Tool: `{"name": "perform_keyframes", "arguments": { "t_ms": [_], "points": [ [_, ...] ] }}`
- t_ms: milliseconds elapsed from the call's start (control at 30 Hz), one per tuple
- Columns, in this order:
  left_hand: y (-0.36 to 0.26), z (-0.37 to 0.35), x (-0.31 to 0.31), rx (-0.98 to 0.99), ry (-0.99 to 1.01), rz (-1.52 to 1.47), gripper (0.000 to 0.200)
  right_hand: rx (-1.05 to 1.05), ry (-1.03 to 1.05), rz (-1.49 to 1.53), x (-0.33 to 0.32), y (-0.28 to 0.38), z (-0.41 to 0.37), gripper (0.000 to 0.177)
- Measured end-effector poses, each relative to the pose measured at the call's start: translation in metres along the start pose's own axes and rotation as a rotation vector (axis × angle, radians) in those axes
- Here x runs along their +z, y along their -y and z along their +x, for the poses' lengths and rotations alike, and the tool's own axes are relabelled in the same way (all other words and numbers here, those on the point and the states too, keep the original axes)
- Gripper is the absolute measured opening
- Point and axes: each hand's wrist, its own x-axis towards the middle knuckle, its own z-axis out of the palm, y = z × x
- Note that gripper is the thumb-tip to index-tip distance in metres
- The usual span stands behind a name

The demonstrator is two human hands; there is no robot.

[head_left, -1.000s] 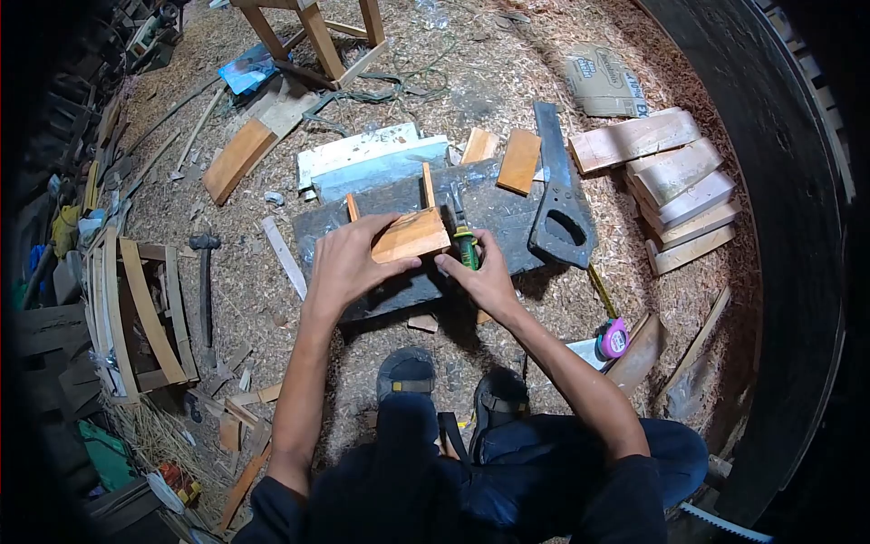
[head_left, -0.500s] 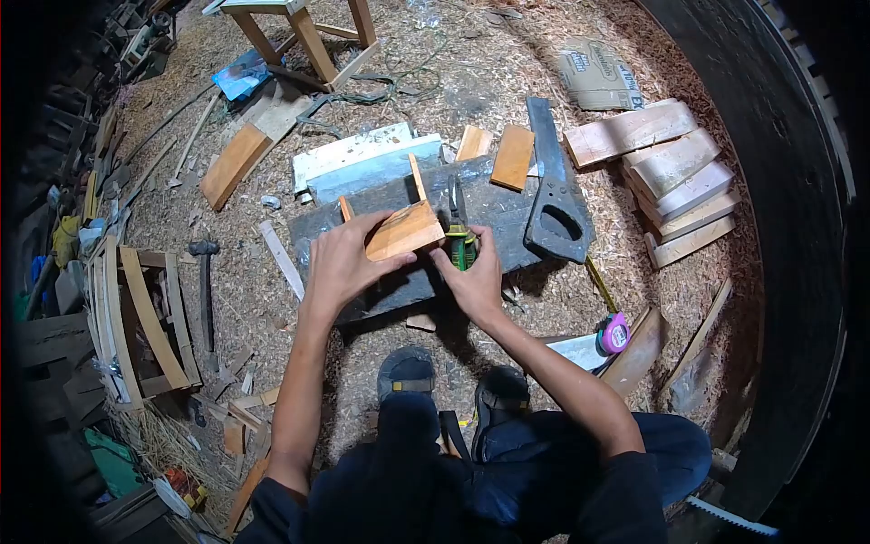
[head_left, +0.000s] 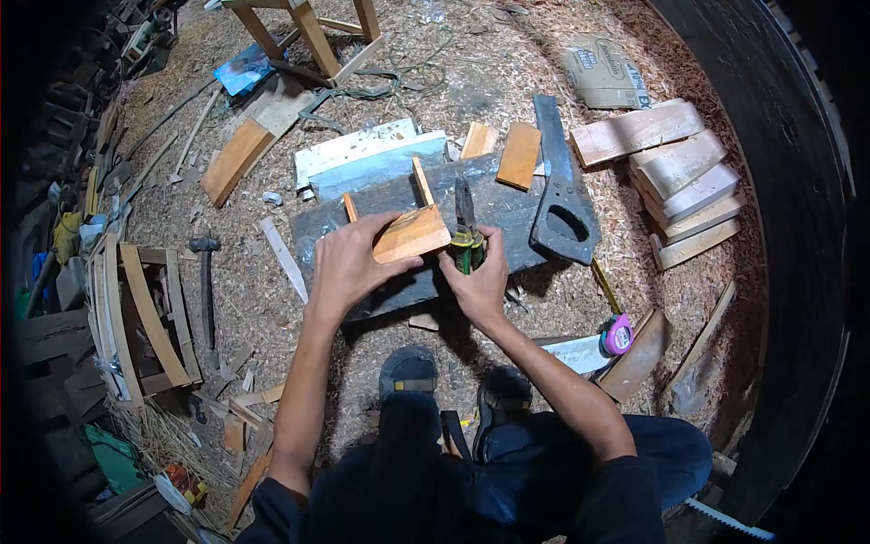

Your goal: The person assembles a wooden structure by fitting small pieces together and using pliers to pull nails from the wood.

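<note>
My left hand (head_left: 352,265) grips a small wooden piece (head_left: 412,233) with a flat board facing me and two thin strips jutting from its far side. Its fingers curl over the top edge and the thumb lies along the bottom. In my right hand (head_left: 481,283) are long-nosed pliers (head_left: 465,222) with green and yellow handles, their jaws pointing away from me. The pliers stand just right of the board's right edge. Under both hands lies a dark, worn work board (head_left: 503,216). A handsaw (head_left: 559,199) rests on its right part, next to a small wooden block (head_left: 519,156).
Curved wooden pieces (head_left: 675,172) are stacked at the right. A pink tape measure (head_left: 617,337) sits nearer me. At the left are a hammer (head_left: 207,290) and a slatted wooden frame (head_left: 149,317). A wooden stool (head_left: 313,45) stands at the back. Shavings cover the floor.
The pliers have turned slightly in my right hand, their jaws more visible. The whole view has shifted a little; my left hand still holds the wooden piece.
</note>
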Motion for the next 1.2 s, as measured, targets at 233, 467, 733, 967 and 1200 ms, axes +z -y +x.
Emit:
{"name": "perform_keyframes", "arguments": {
  "t_ms": [233,467,733,967,1200],
  "points": [
    [0.0,0.001,-0.003,0.003,0.014,0.012,0.073,-0.003,0.069,0.057,-0.004,-0.005,0.005,0.055],
    [-0.005,0.0,-0.004,-0.023,0.02,-0.006,0.073,-0.052,0.087,0.035,-0.004,-0.009,0.005,0.055],
    [-0.005,0.001,-0.002,-0.03,0.028,0.015,0.075,-0.037,0.084,-0.004,-0.003,-0.011,0.006,0.057],
    [-0.004,-0.002,0.001,-0.001,0.006,0.015,0.075,-0.065,0.092,-0.065,-0.004,-0.01,0.006,0.059],
    [0.002,-0.009,0.009,-0.02,0.009,0.013,0.076,-0.091,0.146,-0.15,-0.01,-0.009,0.009,0.059]
  ]
}}
